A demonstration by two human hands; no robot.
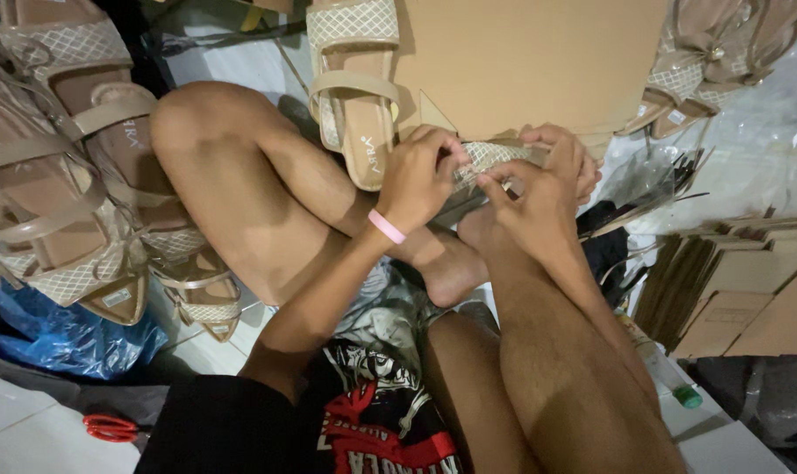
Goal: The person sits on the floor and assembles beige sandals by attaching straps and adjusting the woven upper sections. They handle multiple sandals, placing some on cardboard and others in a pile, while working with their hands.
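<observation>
I find my left hand (420, 175) and right hand (539, 189) both pinching the lattice-patterned strap (495, 158) just below the cardboard sheet (521, 61), apparently mid-fitting; next calls for firm, even pressing.

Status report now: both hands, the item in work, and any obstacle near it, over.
Left hand and right hand both pinch the mesh sandal strap. Strap held above crossed legs. Beige sandal and cardboard sheet lie close behind; nothing blocks.

Mesh strap piece (490, 158) mostly hidden under both hands; far sandals (710, 61) cut by top edge; red scissors (109, 428) half hidden near left; print on flat boxes (749, 290) too small to tell
</observation>
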